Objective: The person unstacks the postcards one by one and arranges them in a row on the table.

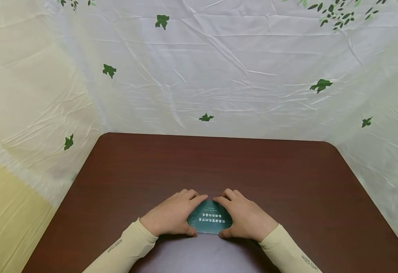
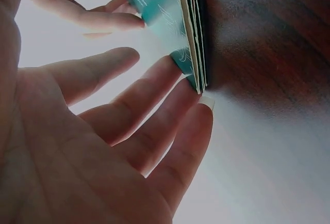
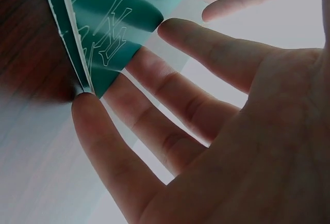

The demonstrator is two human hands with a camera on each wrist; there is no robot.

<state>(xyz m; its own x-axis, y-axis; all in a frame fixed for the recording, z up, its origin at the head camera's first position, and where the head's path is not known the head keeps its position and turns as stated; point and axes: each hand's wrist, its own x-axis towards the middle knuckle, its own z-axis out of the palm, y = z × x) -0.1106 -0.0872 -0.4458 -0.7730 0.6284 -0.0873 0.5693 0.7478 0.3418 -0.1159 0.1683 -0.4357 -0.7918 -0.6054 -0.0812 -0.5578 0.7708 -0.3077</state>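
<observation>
At the far left, a yellow cloth point(image 1: 4, 216) is seen beside a pale sheet printed with green leaves point(image 1: 236, 68), by which the brown wood-grain table point(image 1: 216, 163) is backed. The left forearm is covered by a cream sleeve point(image 1: 130, 240) and is angled inward from the lower left. The left hand point(image 1: 173, 216) is curved about the left end of a teal printed booklet point(image 1: 210, 218); this end is held between thumb and fingers, which are only slightly bent and spaced apart. The booklet is placed between the hands, near the table's front middle, cover up, with white characters seen upside down. Several thin layers are shown along its edge in the wrist views; whether anything is tucked inside cannot be told, nor whether it is rested on the table or held just above it. The right end is held likewise by the right hand point(image 1: 248, 218), its digits spread moderately. The right forearm, also covered by a cream sleeve point(image 1: 285, 248), is angled inward from the lower right.
</observation>
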